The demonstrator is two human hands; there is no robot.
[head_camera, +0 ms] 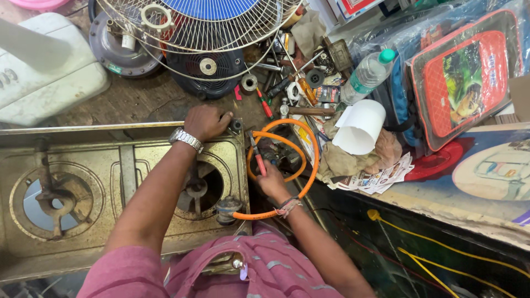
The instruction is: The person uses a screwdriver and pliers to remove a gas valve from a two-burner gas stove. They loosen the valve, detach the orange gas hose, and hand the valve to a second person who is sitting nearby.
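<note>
The left hand grips the far right corner of the brass-coloured gas stove, fingers curled over its edge. The right hand is closed around red-handled pliers, seemingly at a fitting inside the coiled orange hose, just beside the stove; the jaws' bite is hidden

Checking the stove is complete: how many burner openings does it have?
2. One burner opening sits at the stove's left end; the other is at the right end, partly covered by the left arm. None seem hidden.
</note>
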